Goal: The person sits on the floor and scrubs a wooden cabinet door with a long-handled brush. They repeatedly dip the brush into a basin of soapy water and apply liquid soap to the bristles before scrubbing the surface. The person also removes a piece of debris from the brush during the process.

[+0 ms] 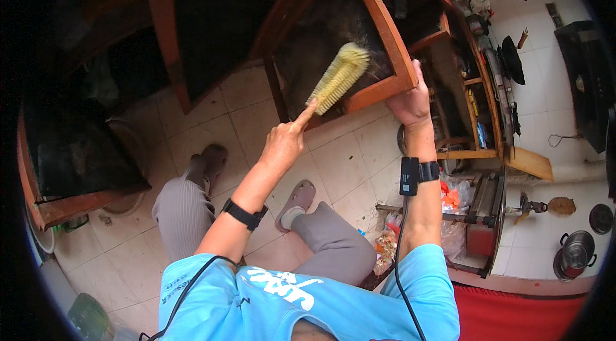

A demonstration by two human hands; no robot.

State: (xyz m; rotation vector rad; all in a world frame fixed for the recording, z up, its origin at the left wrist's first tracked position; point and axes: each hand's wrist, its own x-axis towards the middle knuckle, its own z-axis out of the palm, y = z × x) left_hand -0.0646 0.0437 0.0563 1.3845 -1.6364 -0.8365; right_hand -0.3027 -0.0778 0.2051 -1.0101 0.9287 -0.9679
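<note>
My left hand is closed around the near end of a yellow-cream bristle brush, its index finger stretched along the brush. The handle is hidden in the fist. The bristles lie over the dusty dark panel of an open cabinet door with a reddish-brown wooden frame; the far tip is slightly blurred. My right hand grips the lower right corner of that frame, thumb side up along its edge, with some fingers hidden behind it.
Another framed door stands open left of the brush, and a third lies at far left. Open shelves and a metal rack with plastic bags are to the right. Below are a tiled floor and my shoes.
</note>
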